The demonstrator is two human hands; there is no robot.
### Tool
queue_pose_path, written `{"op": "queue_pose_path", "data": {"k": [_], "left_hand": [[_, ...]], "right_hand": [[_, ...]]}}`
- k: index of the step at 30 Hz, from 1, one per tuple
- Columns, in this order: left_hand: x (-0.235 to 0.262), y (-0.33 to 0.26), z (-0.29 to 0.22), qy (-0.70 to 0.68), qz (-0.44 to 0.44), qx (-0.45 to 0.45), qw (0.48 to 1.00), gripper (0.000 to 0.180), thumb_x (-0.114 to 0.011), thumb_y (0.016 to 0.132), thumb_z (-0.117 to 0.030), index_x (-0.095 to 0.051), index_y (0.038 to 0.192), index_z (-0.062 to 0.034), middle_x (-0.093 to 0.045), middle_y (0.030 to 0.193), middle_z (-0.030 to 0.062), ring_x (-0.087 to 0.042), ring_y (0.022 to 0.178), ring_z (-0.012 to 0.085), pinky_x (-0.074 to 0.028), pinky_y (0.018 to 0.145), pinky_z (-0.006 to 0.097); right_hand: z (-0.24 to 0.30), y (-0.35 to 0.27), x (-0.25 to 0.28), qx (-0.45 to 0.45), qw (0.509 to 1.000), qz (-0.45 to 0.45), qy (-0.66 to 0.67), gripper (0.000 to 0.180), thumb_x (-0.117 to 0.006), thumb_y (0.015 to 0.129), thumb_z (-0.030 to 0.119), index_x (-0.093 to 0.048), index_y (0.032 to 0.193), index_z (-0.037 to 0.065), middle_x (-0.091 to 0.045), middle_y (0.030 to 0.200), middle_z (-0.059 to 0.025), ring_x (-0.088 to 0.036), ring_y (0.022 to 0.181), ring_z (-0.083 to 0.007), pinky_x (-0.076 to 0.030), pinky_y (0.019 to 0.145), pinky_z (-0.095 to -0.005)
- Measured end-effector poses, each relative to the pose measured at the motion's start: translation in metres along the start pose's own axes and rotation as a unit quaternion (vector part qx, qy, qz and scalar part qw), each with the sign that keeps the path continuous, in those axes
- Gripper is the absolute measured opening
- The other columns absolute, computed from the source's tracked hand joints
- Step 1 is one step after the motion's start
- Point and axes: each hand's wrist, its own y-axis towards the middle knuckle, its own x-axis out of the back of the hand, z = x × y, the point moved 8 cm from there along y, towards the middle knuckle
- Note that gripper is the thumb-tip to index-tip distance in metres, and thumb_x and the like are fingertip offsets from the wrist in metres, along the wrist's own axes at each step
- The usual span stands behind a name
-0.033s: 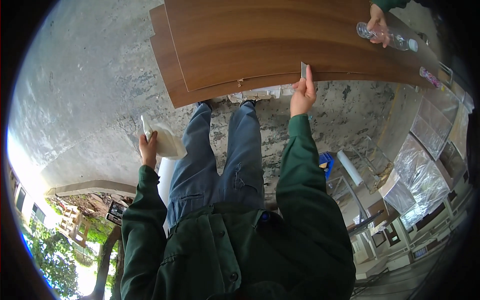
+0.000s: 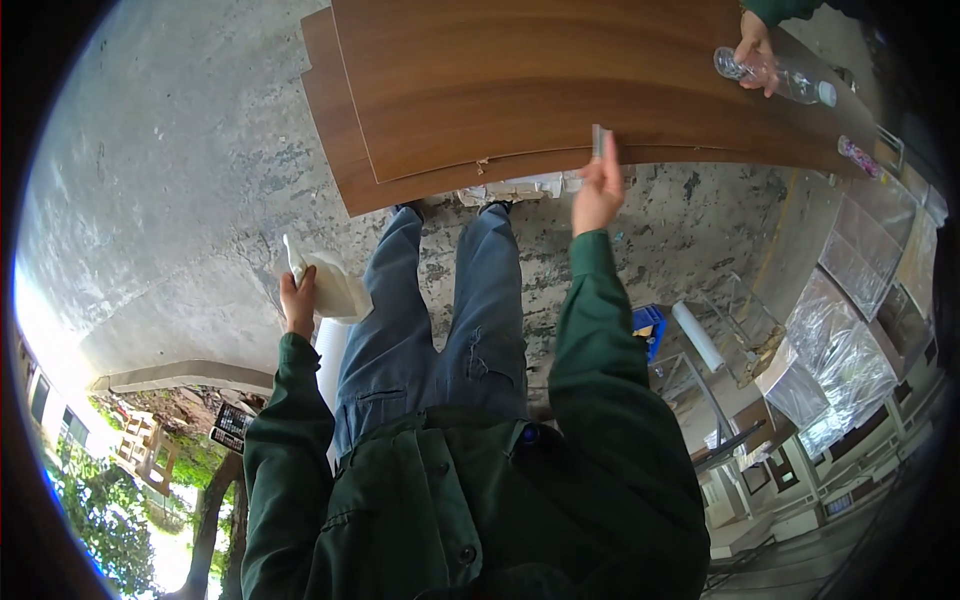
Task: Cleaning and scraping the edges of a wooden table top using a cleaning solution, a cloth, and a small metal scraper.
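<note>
My left hand (image 2: pixel 298 300) is closed on a folded off-white cloth (image 2: pixel 340 294), held beside my left leg. A small flat grey blade, like a scraper blade (image 2: pixel 598 140), is pinched in my right hand (image 2: pixel 598 192), with the forefinger stretched along it. That hand is slightly smeared by motion. The blade shows over the near edge of the stacked brown wood-grain panels (image 2: pixel 520 80); whether it touches them I cannot tell. Small ragged bits (image 2: pixel 482 162) stick to the panel edge.
Across the panels, at the far right, another person's hand (image 2: pixel 757 55) holds a clear plastic bottle (image 2: pixel 800 85). A pink-patterned object (image 2: pixel 858 155) lies at the right end. A blue crate (image 2: pixel 648 330), a pale roll (image 2: pixel 698 336) and plastic-wrapped panels (image 2: pixel 835 370) stand to my right.
My right hand has shifted a little to the left with the blade. My left hand and the cloth have hardly moved.
</note>
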Motion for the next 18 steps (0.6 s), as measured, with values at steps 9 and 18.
{"op": "queue_pose_path", "data": {"k": [9, 18], "left_hand": [[-0.022, -0.006, -0.006, -0.016, 0.053, 0.006, 0.998, 0.026, -0.072, 0.086, -0.025, -0.054, 0.087, -0.0062, -0.053, 0.076, -0.0015, -0.046, 0.071, 0.0079, -0.042, 0.063, 0.027], [0.001, 0.007, 0.014, -0.044, 0.05, 0.041, 0.997, 0.025, -0.071, 0.087, -0.026, -0.057, 0.094, -0.006, -0.056, 0.079, -0.0015, -0.05, 0.072, 0.0084, -0.044, 0.065, 0.026]], "right_hand": [[0.028, -0.119, -0.161, 0.079, 0.981, 0.165, -0.064, 0.055, -0.047, 0.088, -0.008, -0.058, 0.133, 0.022, -0.058, 0.073, 0.0018, -0.052, 0.063, -0.0065, -0.048, 0.063, -0.0235], [0.013, -0.059, -0.086, 0.03, 0.997, 0.066, -0.015, 0.052, -0.04, 0.093, -0.008, -0.049, 0.14, 0.012, -0.062, 0.097, 0.0018, -0.05, 0.073, -0.006, -0.049, 0.074, -0.0222]]}}
